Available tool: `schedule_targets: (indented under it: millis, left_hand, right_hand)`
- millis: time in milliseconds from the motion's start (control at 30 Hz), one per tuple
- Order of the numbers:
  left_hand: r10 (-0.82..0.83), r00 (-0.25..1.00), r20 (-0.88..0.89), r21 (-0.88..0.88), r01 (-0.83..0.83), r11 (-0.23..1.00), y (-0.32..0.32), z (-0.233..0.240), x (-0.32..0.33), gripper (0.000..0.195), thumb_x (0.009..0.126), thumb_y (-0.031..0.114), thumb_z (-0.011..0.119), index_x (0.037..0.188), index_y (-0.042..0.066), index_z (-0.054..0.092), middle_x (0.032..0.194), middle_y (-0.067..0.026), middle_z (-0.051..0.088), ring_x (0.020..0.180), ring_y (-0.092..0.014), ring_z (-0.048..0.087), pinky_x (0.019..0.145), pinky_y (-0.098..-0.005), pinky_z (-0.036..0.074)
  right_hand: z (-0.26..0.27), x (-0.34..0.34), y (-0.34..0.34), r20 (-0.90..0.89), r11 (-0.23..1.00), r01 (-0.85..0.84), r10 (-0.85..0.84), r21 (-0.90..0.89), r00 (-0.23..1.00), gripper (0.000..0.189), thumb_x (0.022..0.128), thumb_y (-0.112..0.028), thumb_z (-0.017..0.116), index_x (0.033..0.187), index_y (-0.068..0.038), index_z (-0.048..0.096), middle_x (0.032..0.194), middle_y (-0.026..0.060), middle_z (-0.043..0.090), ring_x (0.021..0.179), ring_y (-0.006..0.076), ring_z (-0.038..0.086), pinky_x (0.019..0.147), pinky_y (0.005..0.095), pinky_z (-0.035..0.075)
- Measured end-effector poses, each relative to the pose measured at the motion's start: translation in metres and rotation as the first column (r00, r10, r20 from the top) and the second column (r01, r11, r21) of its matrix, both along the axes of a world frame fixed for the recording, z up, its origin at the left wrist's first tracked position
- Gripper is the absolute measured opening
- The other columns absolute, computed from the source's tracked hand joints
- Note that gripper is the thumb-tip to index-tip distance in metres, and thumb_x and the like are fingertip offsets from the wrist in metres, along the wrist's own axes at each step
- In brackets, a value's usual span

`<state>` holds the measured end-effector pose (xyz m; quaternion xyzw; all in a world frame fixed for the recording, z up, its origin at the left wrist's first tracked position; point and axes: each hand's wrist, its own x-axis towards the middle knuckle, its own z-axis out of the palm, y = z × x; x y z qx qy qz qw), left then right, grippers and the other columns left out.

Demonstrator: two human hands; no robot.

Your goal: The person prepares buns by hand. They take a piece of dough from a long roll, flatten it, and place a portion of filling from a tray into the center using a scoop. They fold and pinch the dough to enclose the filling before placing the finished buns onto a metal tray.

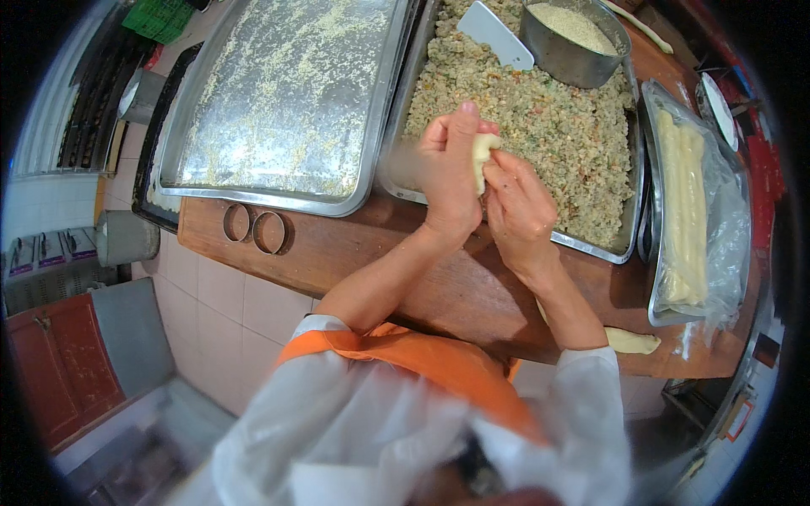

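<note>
A piece of pale dough (483, 155) is held between my two hands, above the near edge of a metal tray (598, 252) of crumbly filling (569, 158). My left hand (452, 174) wraps around the dough from the left with its thumb pointing up. With its fingertips, my right hand (522, 202) pinches the dough's right side. The inside of the dough is hidden by the fingers. A white plastic scraper (497, 35) lies on the filling, beside a round metal tin (576, 60) of sesame seeds (573, 28).
On the left, a seed-strewn metal tray (285, 114) overhangs the wooden table (329, 246). Two metal rings (269, 233) stand near the table's edge. On the right, dough rolls (680, 209) lie under plastic in a tray (658, 313). A dough strip (633, 341) rests by my right forearm.
</note>
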<state>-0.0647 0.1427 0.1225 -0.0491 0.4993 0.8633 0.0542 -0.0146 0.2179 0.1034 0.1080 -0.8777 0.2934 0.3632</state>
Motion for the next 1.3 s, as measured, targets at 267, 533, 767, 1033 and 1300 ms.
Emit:
schedule_targets:
  millis: [267,533,767,1033,1300]
  left_hand:
    - [-0.064,0.769,-0.636,-0.156,-0.047,0.987,-0.005,-0.015,-0.016,0.032,0.092,0.025,0.036,0.112,0.001,0.045,0.111,-0.0104,0.049,0.095,-0.018,0.052,0.083,-0.0302,0.042]
    - [-0.331,0.928,0.171,0.537,0.194,0.821,-0.002,-0.012,-0.023,0.019,0.089,0.028,0.043,0.091,0.010,0.051,0.089,-0.0022,0.054,0.086,-0.013,0.052,0.077,-0.0312,0.043]
    - [-0.427,0.882,0.198,0.474,0.295,0.829,-0.007,-0.010,-0.008,0.021,0.089,0.028,0.044,0.094,0.010,0.051,0.090,-0.0027,0.054,0.084,-0.013,0.053,0.075,-0.0312,0.044]
    - [-0.470,0.860,0.197,0.437,0.352,0.828,-0.014,-0.005,-0.009,0.022,0.090,0.031,0.041,0.094,0.012,0.052,0.092,-0.0007,0.054,0.087,-0.012,0.052,0.077,-0.0313,0.042]
    - [-0.508,0.845,0.167,0.388,0.417,0.822,-0.025,0.004,-0.002,0.031,0.091,0.039,0.037,0.098,0.012,0.050,0.094,-0.0017,0.054,0.091,-0.013,0.053,0.080,-0.0347,0.044]
  right_hand:
    - [0.024,-0.004,0.017,0.404,0.445,0.203,0.423,-0.872,0.811,0.018,0.082,-0.001,0.055,0.099,0.002,0.059,0.101,0.0069,0.057,0.088,0.0120,0.055,0.076,0.0241,0.046]
    - [0.022,-0.027,0.027,0.440,0.696,0.171,0.228,-0.698,0.869,0.036,0.082,-0.016,0.059,0.115,-0.004,0.050,0.104,0.0067,0.055,0.092,0.0113,0.051,0.080,0.0252,0.043]
    - [0.011,-0.025,0.012,0.379,0.531,0.095,0.457,-0.842,0.805,0.041,0.082,-0.019,0.059,0.117,-0.004,0.046,0.105,0.0046,0.053,0.094,0.0107,0.050,0.083,0.0240,0.042]
    - [0.028,-0.017,0.006,0.379,0.481,0.124,0.481,-0.868,0.790,0.047,0.079,-0.013,0.059,0.122,-0.003,0.041,0.112,0.0060,0.051,0.099,0.0131,0.049,0.086,0.0254,0.040]
    - [0.048,-0.012,0.007,0.509,0.558,0.163,0.546,-0.813,0.665,0.067,0.071,-0.005,0.064,0.131,-0.007,0.032,0.121,0.0077,0.045,0.108,0.0158,0.045,0.091,0.0265,0.037]
